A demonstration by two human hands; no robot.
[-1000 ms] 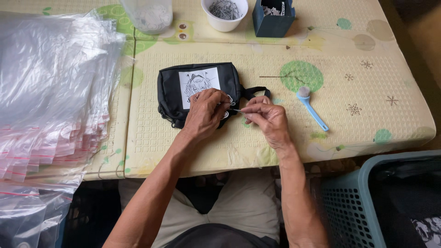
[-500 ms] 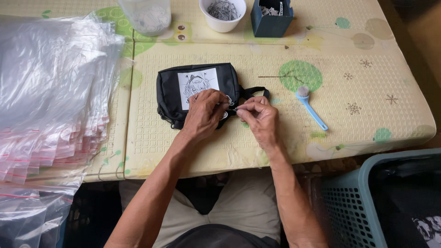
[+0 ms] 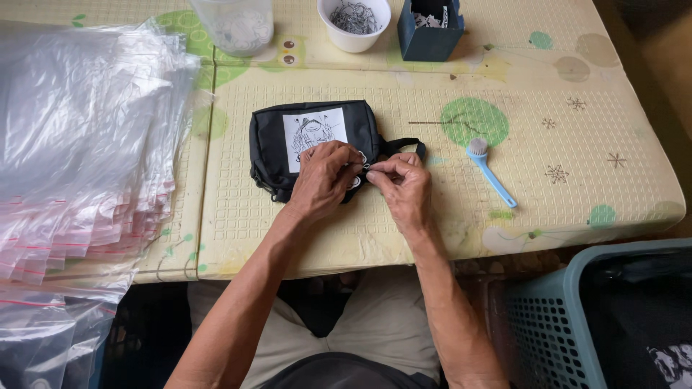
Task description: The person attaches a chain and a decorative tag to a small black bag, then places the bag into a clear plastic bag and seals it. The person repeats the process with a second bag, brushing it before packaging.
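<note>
Centre frame: left hand [image 3: 322,180] and right hand [image 3: 404,184] are pinching small metal fittings at black pouch [image 3: 311,144]; blue brush [image 3: 490,171] is lying right.

Evenly lit by soft daylight, sharp across the table [image 3: 577,187]; faint shadows only under the hands [image 3: 324,180] and pouch [image 3: 274,144]; pale glare on the plastic bags [image 3: 79,144] at left; dim below the edge, mild bowing toward the corners.

Both hands hide the black pouch's [image 3: 288,148] near corner; the small fastener there is unreadable.
</note>
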